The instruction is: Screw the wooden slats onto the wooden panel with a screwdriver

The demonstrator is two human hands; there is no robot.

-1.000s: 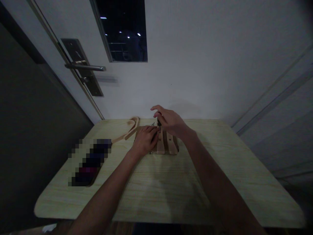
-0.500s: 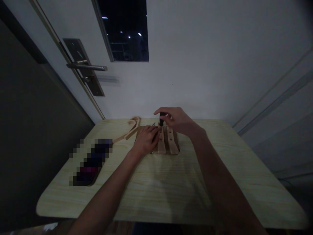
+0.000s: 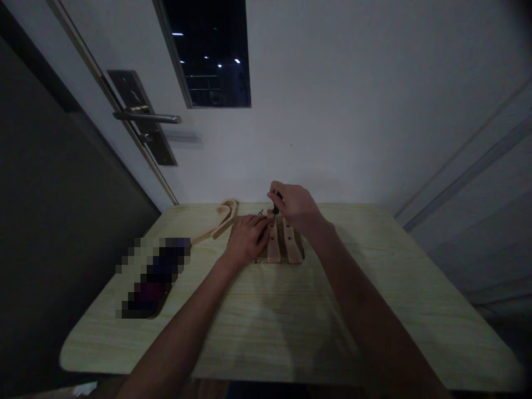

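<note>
My right hand (image 3: pixel 296 204) is closed round the dark handle of a screwdriver (image 3: pixel 276 210), which stands nearly upright. Its tip end points down at the left of two pale wooden strips (image 3: pixel 274 252), near a hole in it; whether it sits in a screw is too small to tell. The right strip (image 3: pixel 294 250) lies parallel and has small dark holes. Both strips rest on a darker wooden base, partly hidden. Across the base's left side lies my left hand (image 3: pixel 248 238), its fingers stretched out flat with the fingertips against the left strip.
A curved wooden piece (image 3: pixel 225 223) lies at the table's back left. In front of it is a blurred-out dark flat object (image 3: pixel 160 280). Behind the pale wood table (image 3: pixel 257 327) stands a white door with a metal handle (image 3: pixel 149 117).
The fingers of my right hand have closed further round the screwdriver handle, and the wrist has turned. My left hand keeps its place on the wood.
</note>
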